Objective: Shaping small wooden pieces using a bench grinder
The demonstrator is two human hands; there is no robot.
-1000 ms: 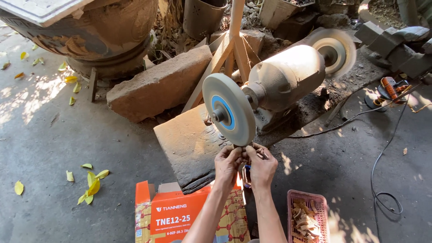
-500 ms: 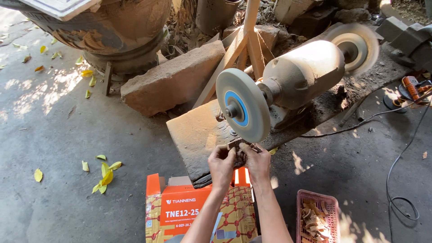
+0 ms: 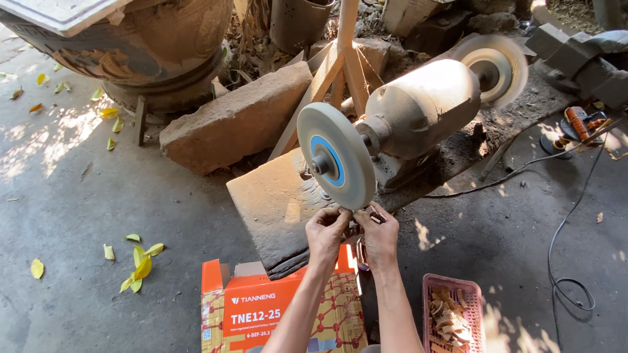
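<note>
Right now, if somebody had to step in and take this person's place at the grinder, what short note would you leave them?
Left hand and right hand: close together at the lower rim of the front wheel, pinching a small piece too hidden to identify; it meets the wheel's edge.
Bench grinder motor sits on a stone slab; the rear wheel looks blurred, so it is likely spinning.
Pink basket of small wooden pieces lies at the right, orange box at the left.
Done: cannot tell how many pieces.
Left: probably the basket's pieces.
</note>
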